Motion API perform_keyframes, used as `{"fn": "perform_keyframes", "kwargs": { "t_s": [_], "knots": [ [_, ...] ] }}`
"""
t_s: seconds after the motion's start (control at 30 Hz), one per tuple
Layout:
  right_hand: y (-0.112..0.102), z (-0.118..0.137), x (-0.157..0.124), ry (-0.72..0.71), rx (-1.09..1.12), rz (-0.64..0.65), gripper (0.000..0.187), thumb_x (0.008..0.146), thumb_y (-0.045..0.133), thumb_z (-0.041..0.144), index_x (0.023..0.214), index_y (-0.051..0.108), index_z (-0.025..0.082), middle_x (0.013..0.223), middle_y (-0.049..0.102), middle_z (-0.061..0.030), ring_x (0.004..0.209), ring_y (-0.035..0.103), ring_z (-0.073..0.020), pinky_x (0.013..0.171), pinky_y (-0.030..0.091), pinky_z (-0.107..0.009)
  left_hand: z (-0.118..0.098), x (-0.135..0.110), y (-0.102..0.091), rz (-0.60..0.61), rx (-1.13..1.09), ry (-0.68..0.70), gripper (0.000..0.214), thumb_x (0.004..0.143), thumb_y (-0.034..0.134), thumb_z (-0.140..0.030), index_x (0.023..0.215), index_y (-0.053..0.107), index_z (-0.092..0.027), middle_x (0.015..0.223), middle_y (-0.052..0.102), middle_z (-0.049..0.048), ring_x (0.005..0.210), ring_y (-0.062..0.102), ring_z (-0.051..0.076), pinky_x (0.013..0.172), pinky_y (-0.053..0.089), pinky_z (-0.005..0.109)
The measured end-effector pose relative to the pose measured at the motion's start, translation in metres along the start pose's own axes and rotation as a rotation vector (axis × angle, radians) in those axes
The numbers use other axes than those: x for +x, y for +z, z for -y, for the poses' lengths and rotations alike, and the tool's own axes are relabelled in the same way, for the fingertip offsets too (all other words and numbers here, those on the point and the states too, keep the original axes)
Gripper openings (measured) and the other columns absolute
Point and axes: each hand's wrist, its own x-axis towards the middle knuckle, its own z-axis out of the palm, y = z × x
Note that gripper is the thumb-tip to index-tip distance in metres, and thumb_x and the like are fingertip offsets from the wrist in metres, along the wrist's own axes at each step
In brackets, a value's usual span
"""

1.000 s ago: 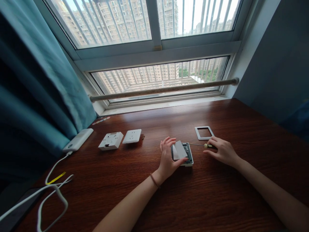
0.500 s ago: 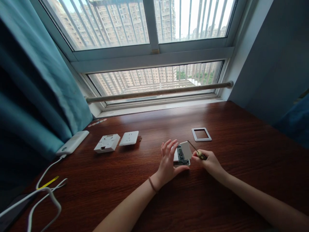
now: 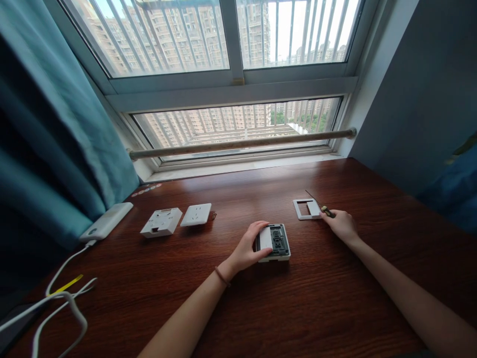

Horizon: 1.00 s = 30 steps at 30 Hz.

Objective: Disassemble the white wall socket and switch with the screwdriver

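Switch unit (image 3: 280, 242) sits on the wood-grain table (image 3: 238, 194), its right part bared to the dark inner workings, its left part under a white cover (image 3: 266, 238). Half a second ago a loose panel (image 3: 313, 208) was tilted up against the unit; now it is to the right of and beyond the unit, over the opening of a white frame (image 3: 296, 210). The left hand (image 3: 244, 251), whose fingers stood raised and spread before, now closes around the unit's left side, thumb along the near edge and fingers at the far one. The right hand (image 3: 343, 226) has moved off to the unit's right and grips a screwdriver (image 3: 327, 212), its shaft pointing away beyond the frame. Those fingertips meet the panel's near corner; whether they pinch it, I cannot tell.

Left of the unit stand small screws (image 3: 213, 216), a socket plate (image 3: 196, 214) and a white box (image 3: 163, 222), all where they were; farther left lie a power bank (image 3: 108, 221), its white cable (image 3: 76, 313) and a yellow strip (image 3: 69, 284). A teal curtain (image 3: 85, 134) hangs far left of the unit, and a barred window with a horizontal rail (image 3: 242, 144) rises beyond it, over buildings.
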Motion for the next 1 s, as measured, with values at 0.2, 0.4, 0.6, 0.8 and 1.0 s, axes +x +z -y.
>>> {"fn": "perform_keyframes", "kwargs": {
  "t_s": [0.2, 0.4, 0.6, 0.8, 1.0],
  "knots": [
    [-0.001, 0.027, -0.022, -0.543, -0.318, -0.019, 0.029, 0.08, 0.052, 0.028, 0.107, 0.062, 0.029, 0.111, 0.063, -0.0001, 0.081, 0.063, -0.0184, 0.06, 0.042, -0.025, -0.002, 0.0, 0.003, -0.03, 0.007, -0.002, 0.059, 0.073, 0.065, -0.031, 0.126, 0.043, -0.018, 0.128, 0.046, 0.0131, 0.121, 0.042, 0.025, 0.105, 0.032, 0.043],
    [0.011, 0.03, -0.025, -0.754, -0.434, 0.05, 0.027, 0.083, 0.051, 0.025, 0.106, 0.063, 0.031, 0.11, 0.065, 0.0026, 0.081, 0.063, -0.0161, 0.059, 0.043, -0.024, 0.002, 0.001, 0.005, -0.053, -0.001, 0.02, 0.061, 0.071, 0.068, -0.033, 0.125, 0.045, -0.02, 0.131, 0.045, 0.0134, 0.123, 0.041, 0.027, 0.105, 0.032, 0.046],
    [0.011, 0.016, -0.012, -0.663, -0.428, -0.028, 0.021, 0.083, 0.051, 0.025, 0.096, 0.067, 0.029, 0.105, 0.067, 0.0014, 0.081, 0.063, -0.0175, 0.061, 0.041, -0.025, 0.005, 0.001, 0.006, -0.049, 0.003, 0.032, 0.067, 0.067, 0.072, -0.035, 0.126, 0.045, -0.02, 0.133, 0.044, 0.0132, 0.124, 0.041, 0.026, 0.106, 0.031, 0.046],
    [-0.007, 0.032, -0.028, -0.783, -0.41, -0.039, 0.037, 0.08, 0.054, 0.051, 0.104, 0.065, 0.025, 0.092, 0.069, -0.0035, 0.079, 0.061, -0.0196, 0.065, 0.036, -0.027, 0.001, 0.001, 0.006, -0.072, 0.009, 0.005, 0.065, 0.066, 0.072, -0.036, 0.124, 0.047, -0.02, 0.129, 0.048, 0.0129, 0.121, 0.044, 0.026, 0.104, 0.034, 0.046],
    [-0.02, 0.064, -0.056, -0.908, -0.52, -0.045, 0.04, 0.082, 0.048, 0.056, 0.101, 0.065, 0.025, 0.083, 0.068, -0.004, 0.074, 0.055, -0.0193, 0.067, 0.031, -0.031, 0.001, 0.002, 0.006, -0.069, 0.016, 0.015, 0.065, 0.066, 0.072, -0.036, 0.124, 0.048, -0.02, 0.129, 0.048, 0.0127, 0.12, 0.044, 0.026, 0.103, 0.035, 0.045]
  ]
}}
